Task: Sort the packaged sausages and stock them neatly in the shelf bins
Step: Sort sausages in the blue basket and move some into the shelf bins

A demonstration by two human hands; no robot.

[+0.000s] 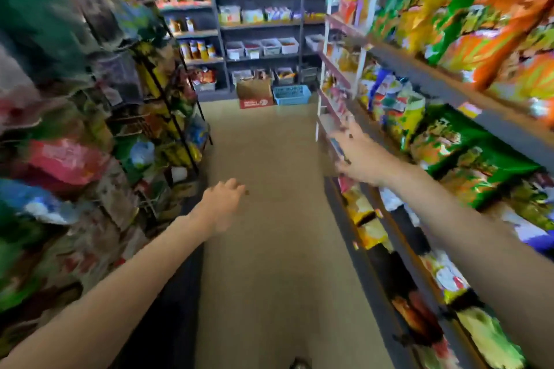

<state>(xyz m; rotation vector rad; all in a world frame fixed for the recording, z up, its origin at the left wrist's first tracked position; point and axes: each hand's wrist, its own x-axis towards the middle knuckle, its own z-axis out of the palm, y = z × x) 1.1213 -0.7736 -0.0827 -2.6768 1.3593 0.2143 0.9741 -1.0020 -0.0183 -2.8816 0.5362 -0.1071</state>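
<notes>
Left hand (223, 199): centre-left of frame, over the floor (269, 249), fingers loosely curled, holding nothing.
Right hand (358, 159): right of centre, fingers spread, against the shelf edge (335, 141); possibly touching a small packet, too blurred to tell.
Bins (262, 46): white, top centre, on the far shelf.
Blue basket (291, 95): on the floor below, beside a cardboard box (255, 95).

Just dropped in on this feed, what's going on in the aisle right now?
A person is in a shop aisle with both arms stretched forward. The left hand is out over the bare floor, holding nothing. The right hand reaches toward the snack shelf on the right; blur hides whether it holds anything. A cardboard box and blue basket sit at the far end.
</notes>
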